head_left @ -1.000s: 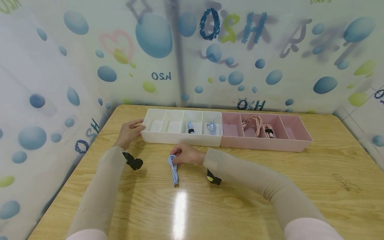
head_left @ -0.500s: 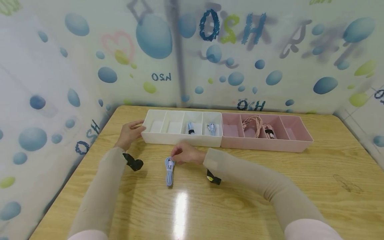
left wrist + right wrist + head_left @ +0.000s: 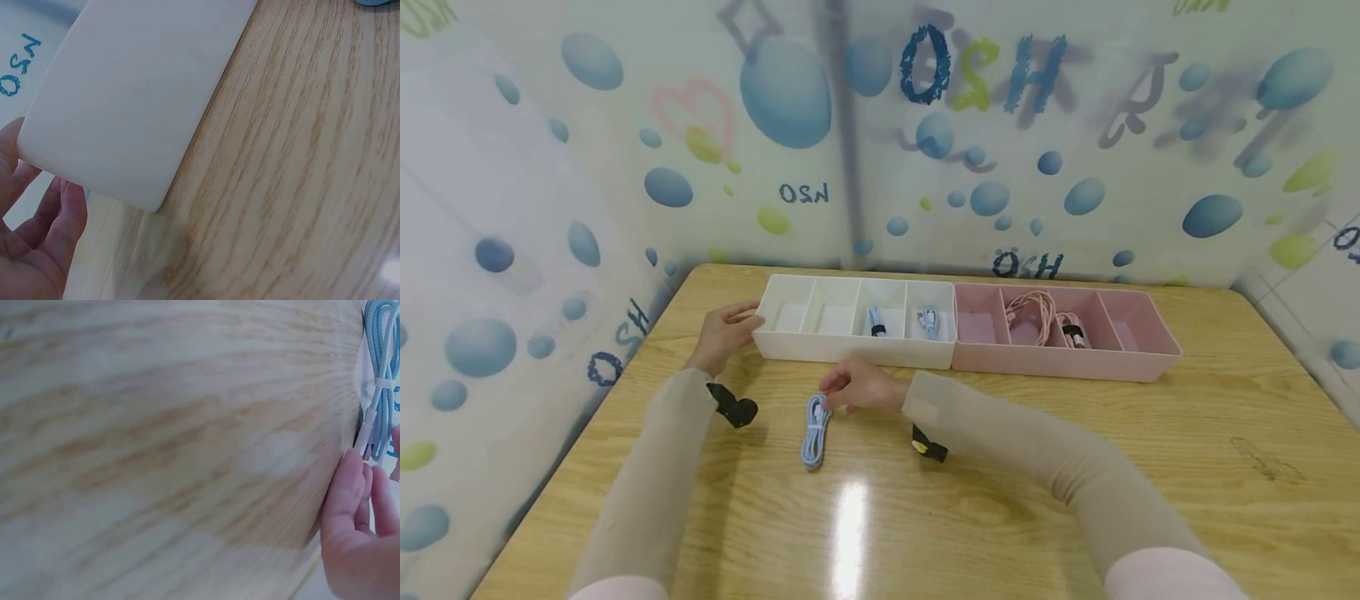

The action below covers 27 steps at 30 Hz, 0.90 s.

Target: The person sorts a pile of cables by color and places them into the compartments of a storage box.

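My right hand (image 3: 867,385) pinches the upper end of a bundled light-blue charging cable (image 3: 814,437), low at the table in the head view. A pale band wraps the middle of this bundle (image 3: 382,381), and a white plug shows by my fingertips in the right wrist view. My left hand (image 3: 724,333) rests against the left end of the white divided organizer box (image 3: 850,347). There the thumb lies at the box's corner, while the other fingers (image 3: 65,215) bend loosely beside its end wall.
Two bundled blue cables lie in the white box's right compartments, one (image 3: 877,322) with a black strap. Adjoining it, a pink divided box (image 3: 1060,362) holds a looped pink cable (image 3: 1041,315) and a strapped pink bundle (image 3: 1072,329). A patterned wall (image 3: 880,208) stands behind the wooden table (image 3: 1000,517).
The blue cable bundle has swung left and turned, so its lower end now points down-left. My right hand has shifted slightly left. The left hand stays at the box.
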Each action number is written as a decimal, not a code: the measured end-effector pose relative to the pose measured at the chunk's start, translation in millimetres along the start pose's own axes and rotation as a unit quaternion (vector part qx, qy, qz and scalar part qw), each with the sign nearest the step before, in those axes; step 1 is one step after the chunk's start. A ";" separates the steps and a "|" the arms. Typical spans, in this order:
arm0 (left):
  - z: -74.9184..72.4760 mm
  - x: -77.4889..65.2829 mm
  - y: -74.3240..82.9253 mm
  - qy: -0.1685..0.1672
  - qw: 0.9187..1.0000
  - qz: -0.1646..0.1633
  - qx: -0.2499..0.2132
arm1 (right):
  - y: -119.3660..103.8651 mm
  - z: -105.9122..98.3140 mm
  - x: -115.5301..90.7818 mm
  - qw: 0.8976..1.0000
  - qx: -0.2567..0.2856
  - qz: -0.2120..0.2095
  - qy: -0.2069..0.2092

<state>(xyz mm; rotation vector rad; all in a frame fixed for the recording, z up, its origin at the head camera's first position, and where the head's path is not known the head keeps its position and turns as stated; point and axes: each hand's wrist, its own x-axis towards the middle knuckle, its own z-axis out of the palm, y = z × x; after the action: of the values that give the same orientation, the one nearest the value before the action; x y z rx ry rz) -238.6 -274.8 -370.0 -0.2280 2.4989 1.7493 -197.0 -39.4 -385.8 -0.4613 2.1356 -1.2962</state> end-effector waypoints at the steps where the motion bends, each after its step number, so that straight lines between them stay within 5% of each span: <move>1: 0.0 0.0 0.0 0.000 1.000 0.000 -0.001 | 0.0 0.2 0.2 1.000 -0.002 0.001 -0.002; 16: -0.4 -1.5 0.7 -0.004 1.000 0.000 0.000 | -4.1 0.6 -1.4 0.998 -0.059 -0.012 -0.034; 27: -0.3 -2.2 1.4 -0.007 1.000 0.001 0.003 | -3.1 4.8 1.5 0.998 -0.063 0.017 -0.005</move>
<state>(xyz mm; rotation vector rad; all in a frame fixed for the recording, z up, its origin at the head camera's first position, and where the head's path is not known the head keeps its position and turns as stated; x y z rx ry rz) -236.6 -274.5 -368.3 -0.2111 2.4956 1.7378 -195.1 -45.0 -385.2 -0.4809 2.2159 -1.1419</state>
